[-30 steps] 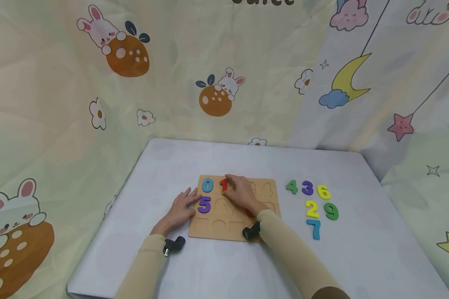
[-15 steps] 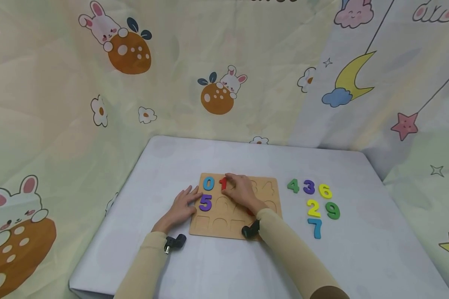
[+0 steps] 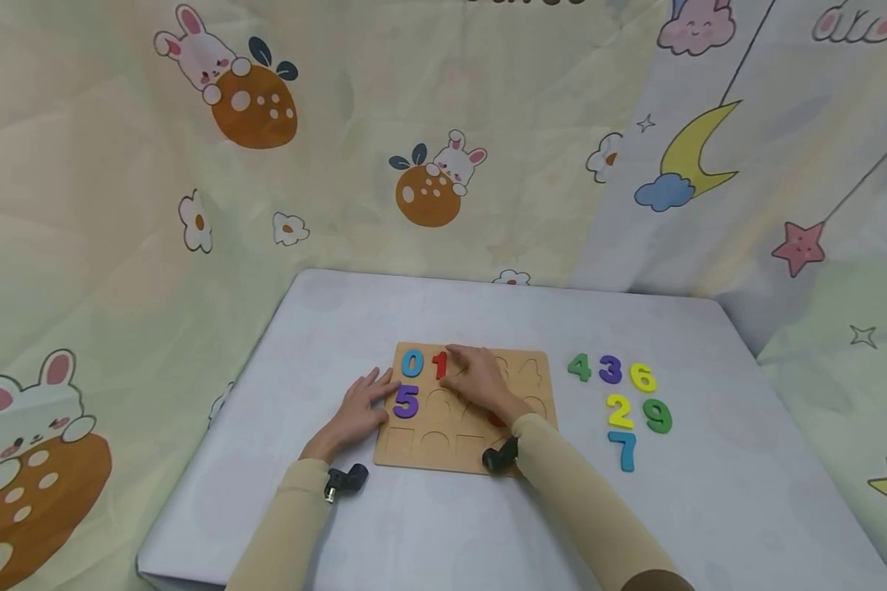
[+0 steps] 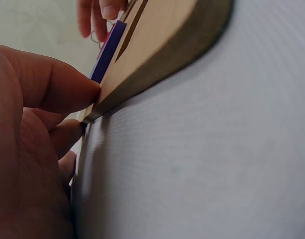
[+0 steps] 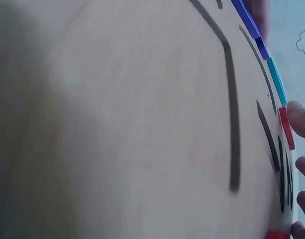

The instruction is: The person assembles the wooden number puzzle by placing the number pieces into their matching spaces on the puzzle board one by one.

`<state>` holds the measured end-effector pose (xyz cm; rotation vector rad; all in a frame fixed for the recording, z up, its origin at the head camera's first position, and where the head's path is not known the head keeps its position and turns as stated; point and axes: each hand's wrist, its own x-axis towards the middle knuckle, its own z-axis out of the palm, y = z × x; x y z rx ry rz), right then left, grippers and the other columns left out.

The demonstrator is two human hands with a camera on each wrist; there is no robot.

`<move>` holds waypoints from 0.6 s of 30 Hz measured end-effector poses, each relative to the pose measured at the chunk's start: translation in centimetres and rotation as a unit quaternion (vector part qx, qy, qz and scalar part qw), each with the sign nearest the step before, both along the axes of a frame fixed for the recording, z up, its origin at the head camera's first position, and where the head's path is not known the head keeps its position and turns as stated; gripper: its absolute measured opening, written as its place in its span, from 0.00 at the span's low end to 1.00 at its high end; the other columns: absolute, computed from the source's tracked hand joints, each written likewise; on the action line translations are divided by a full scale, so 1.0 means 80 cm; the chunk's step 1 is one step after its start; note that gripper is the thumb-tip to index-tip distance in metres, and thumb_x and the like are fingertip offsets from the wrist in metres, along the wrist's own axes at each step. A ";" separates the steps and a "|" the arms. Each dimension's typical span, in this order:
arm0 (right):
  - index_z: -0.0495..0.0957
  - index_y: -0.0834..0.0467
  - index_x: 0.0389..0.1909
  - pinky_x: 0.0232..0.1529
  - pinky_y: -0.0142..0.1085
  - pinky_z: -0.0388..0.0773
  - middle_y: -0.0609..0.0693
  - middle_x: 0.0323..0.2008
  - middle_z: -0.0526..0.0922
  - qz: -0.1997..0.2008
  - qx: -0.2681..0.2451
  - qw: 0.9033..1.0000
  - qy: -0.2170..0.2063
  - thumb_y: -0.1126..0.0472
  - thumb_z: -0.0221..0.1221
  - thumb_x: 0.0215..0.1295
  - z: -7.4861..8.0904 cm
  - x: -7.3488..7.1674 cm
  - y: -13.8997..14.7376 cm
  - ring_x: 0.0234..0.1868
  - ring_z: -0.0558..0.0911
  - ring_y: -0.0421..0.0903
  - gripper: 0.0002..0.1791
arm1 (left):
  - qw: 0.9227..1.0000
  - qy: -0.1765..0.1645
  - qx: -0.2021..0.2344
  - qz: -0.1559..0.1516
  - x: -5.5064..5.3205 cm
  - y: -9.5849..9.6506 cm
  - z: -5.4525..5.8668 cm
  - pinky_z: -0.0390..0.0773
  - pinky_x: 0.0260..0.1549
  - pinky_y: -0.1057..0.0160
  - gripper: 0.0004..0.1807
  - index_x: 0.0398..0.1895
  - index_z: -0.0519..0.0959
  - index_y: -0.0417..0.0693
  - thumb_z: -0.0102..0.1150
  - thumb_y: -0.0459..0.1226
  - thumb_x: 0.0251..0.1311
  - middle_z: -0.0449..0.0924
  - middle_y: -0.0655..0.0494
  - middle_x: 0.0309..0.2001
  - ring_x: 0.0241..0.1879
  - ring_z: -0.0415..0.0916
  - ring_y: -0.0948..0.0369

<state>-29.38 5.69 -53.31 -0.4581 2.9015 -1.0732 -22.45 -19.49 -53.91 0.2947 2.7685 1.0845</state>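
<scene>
Compared with a moment earlier, almost nothing is moving: both hands are staying at the same places on the wooden number board (image 3: 464,447), and the red 1 (image 3: 439,365) is sitting a little straighter in its slot. The red 1 is lying in the top row, between the blue 0 (image 3: 412,363) and the right hand (image 3: 479,382), just beside the fingertips. The right hand is lying over the board with fingers gently bent, touching the red 1 at its edge; it is clamping nothing. The left hand (image 3: 358,412) is resting flat on the surface, fingers apart, thumb pressing the board's left edge beside the purple 5 (image 3: 406,402).
</scene>
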 end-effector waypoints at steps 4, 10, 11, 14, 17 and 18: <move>0.72 0.53 0.65 0.67 0.50 0.68 0.50 0.61 0.77 -0.002 -0.029 1.000 -0.007 0.53 0.68 0.56 0.006 0.006 0.011 0.65 0.71 0.52 0.34 | 1.000 0.002 0.001 -0.003 0.001 0.001 -0.002 0.32 0.75 0.49 0.36 0.69 0.70 0.49 0.54 0.31 0.50 0.53 0.56 0.76 0.77 0.36 0.53; 0.74 0.54 0.63 0.68 0.49 0.67 0.51 0.61 0.77 0.001 -0.038 0.999 0.003 0.52 0.67 0.59 0.015 0.010 0.037 0.66 0.70 0.52 0.31 | 1.000 0.000 -0.001 0.000 0.000 0.002 -0.003 0.33 0.75 0.47 0.36 0.69 0.70 0.49 0.53 0.30 0.49 0.53 0.55 0.76 0.77 0.36 0.52; 0.74 0.54 0.63 0.67 0.50 0.67 0.51 0.62 0.76 0.000 -0.040 0.999 0.001 0.52 0.66 0.59 0.017 0.011 0.043 0.66 0.70 0.52 0.30 | 1.000 0.000 -0.002 0.000 -0.001 0.003 -0.003 0.33 0.75 0.47 0.37 0.69 0.70 0.49 0.53 0.30 0.49 0.53 0.55 0.76 0.77 0.36 0.52; 0.74 0.54 0.63 0.67 0.51 0.68 0.52 0.62 0.76 -0.007 -0.041 0.999 -0.009 0.52 0.66 0.60 0.021 0.012 0.061 0.65 0.71 0.53 0.30 | 1.000 0.001 -0.005 -0.002 -0.002 0.003 -0.004 0.33 0.75 0.47 0.37 0.69 0.69 0.49 0.53 0.30 0.49 0.53 0.54 0.76 0.77 0.36 0.51; 0.72 0.53 0.64 0.67 0.52 0.67 0.52 0.62 0.75 -0.017 -0.041 0.999 -0.027 0.52 0.66 0.61 0.023 0.013 0.079 0.66 0.69 0.53 0.30 | 1.000 -0.001 -0.009 -0.005 -0.002 0.002 -0.004 0.33 0.75 0.48 0.37 0.69 0.69 0.48 0.53 0.31 0.49 0.52 0.55 0.76 0.77 0.36 0.51; 0.72 0.53 0.65 0.68 0.52 0.66 0.52 0.62 0.75 -0.021 -0.041 0.998 -0.030 0.51 0.65 0.61 0.022 0.014 0.085 0.67 0.69 0.53 0.31 | 1.000 0.001 -0.009 -0.007 -0.002 0.002 -0.005 0.33 0.75 0.48 0.37 0.69 0.69 0.48 0.54 0.31 0.49 0.52 0.55 0.76 0.77 0.36 0.51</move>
